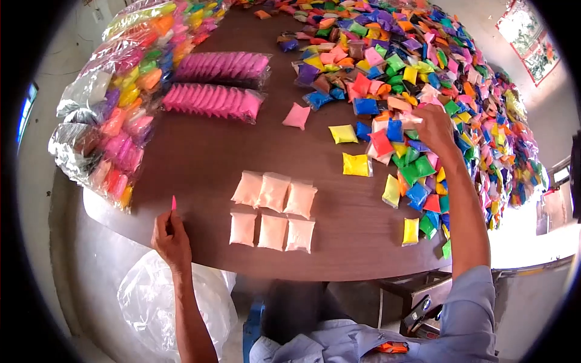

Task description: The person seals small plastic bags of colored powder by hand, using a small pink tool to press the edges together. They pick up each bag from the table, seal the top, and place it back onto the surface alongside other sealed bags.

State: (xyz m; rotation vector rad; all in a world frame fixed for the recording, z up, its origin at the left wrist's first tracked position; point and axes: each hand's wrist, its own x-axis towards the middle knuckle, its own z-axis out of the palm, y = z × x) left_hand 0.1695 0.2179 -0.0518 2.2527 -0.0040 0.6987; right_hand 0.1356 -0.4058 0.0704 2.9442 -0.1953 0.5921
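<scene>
My left hand (171, 241) is closed at the table's front left edge. From its fingers sticks up a thin, pointed pink piece (174, 203); the rest is hidden in the hand. At the pile's near side, my right hand (434, 128) has its fingers closed on a pale packet (411, 119), partly covered by the fingers. Between my hands several peach packets (273, 192) lie flat in two rows. A lone pink packet (296, 116) rests farther back.
A large heap of mixed coloured packets (417, 166) covers the right and back. Two clear bags of pink packets (212, 103) lie back left, beside stacked filled bags (127, 91). Loose yellow packets (357, 164) fringe the heap. A clear plastic bag (175, 296) hangs below the front edge.
</scene>
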